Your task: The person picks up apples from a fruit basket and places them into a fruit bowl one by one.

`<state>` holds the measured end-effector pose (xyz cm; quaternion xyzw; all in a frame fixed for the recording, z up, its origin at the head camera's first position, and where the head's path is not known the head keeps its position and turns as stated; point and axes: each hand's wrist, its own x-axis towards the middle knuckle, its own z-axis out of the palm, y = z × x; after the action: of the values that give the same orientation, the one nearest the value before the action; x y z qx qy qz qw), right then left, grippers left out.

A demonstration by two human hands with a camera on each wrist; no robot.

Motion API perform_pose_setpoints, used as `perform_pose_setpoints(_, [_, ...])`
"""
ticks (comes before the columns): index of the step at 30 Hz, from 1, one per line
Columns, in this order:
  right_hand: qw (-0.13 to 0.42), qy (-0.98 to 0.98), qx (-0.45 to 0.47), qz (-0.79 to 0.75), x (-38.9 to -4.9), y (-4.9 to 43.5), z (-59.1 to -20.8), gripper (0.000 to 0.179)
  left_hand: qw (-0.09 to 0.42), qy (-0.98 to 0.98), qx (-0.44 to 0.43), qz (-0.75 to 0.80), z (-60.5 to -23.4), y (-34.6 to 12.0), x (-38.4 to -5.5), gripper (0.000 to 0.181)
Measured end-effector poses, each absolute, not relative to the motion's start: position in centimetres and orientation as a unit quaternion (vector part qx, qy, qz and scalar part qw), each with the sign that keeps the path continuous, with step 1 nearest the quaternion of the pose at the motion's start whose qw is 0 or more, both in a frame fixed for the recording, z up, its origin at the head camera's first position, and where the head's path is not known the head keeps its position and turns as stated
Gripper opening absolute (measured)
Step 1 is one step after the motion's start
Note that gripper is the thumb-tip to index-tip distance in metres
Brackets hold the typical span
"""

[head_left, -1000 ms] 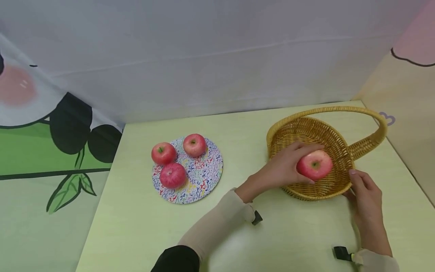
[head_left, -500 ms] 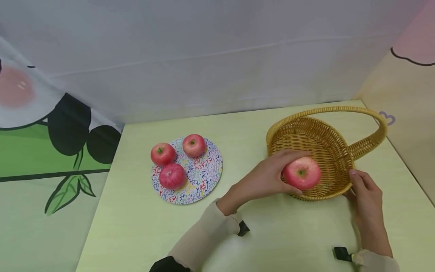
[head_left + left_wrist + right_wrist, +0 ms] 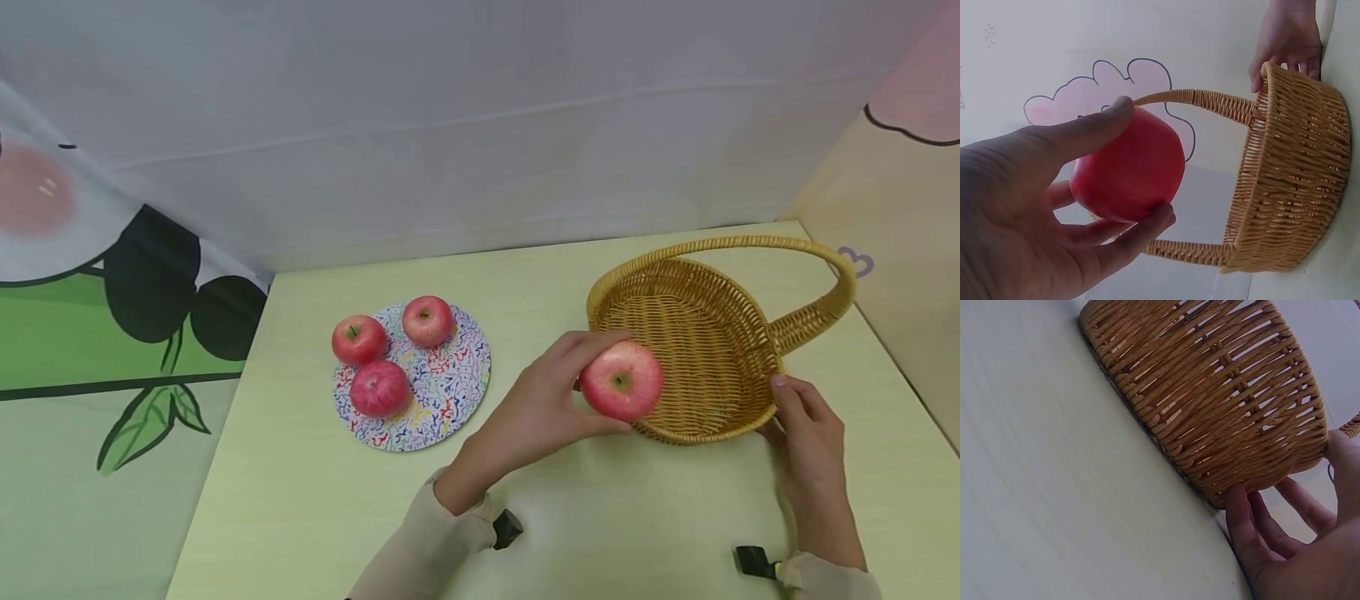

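My left hand (image 3: 543, 404) grips a red apple (image 3: 622, 381) between thumb and fingers, up at the left rim of a wicker basket (image 3: 686, 367). In the left wrist view the held apple (image 3: 1132, 165) is clear of the basket wall (image 3: 1300, 169). No fruit shows inside the basket. With thumb at the rim and fingers against the outer wall, my right hand (image 3: 812, 442) holds the basket's near right side. The right wrist view shows those fingers (image 3: 1241, 525) low on the woven wall (image 3: 1222, 394).
A round plate (image 3: 450, 392) with colourful squiggles lies to the left, bearing three red fruits, among them an apple (image 3: 427, 321). The basket's tall handle (image 3: 750, 242) arches over its far side. Behind the pale table (image 3: 300, 517) rises a cloth backdrop (image 3: 450, 167).
My left hand has carried the apple leftward, from over the inside of the basket to its left rim. The right hand and the basket have stayed in place.
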<state>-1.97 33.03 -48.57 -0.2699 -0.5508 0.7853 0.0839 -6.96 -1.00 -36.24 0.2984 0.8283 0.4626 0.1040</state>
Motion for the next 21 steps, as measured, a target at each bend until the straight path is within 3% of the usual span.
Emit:
perform_pose_setpoints(7, [0.087, -0.556, -0.272, 0.780, -2.0, 33.0, -48.6, 0.020, 0.095, 0.834, 0.230, 0.492, -36.5, -2.7, -6.6, 0.089])
perform_pose_setpoints(21, [0.092, -0.551, -0.268, 0.785, -2.0, 32.8, -48.6, 0.018, 0.016, 0.839, 0.114, 0.533, -38.8, -5.1, -7.2, 0.088])
